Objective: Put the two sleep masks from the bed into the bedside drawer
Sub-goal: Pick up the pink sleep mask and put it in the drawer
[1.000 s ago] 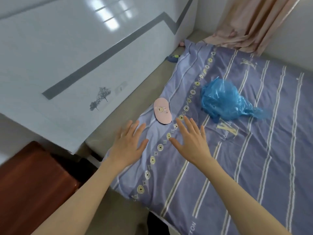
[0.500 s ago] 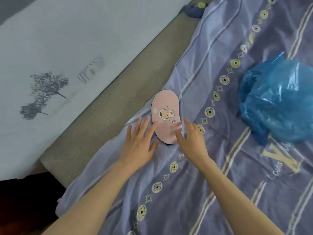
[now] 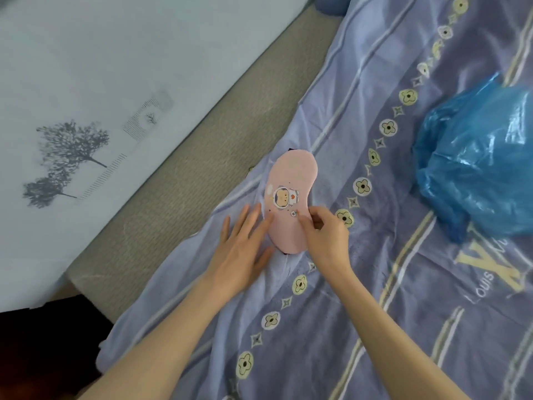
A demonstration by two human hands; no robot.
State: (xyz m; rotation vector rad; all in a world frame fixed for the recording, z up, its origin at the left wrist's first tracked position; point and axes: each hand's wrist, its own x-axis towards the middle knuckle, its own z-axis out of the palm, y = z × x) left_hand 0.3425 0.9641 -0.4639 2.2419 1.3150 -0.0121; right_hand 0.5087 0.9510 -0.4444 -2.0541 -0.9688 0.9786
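Purple striped bedsheet point(image 3: 360, 284) filled the frame; the pink sleep mask point(image 3: 290, 197) lay at centre, unlifted. My right hand point(image 3: 326, 241) pinched its lower edge, my left hand point(image 3: 242, 249) rested flat and empty beside it. Second mask and drawer were unseen; everything remained.

Pink sleep mask point(image 3: 291, 197) flat on bedsheet point(image 3: 360, 298)
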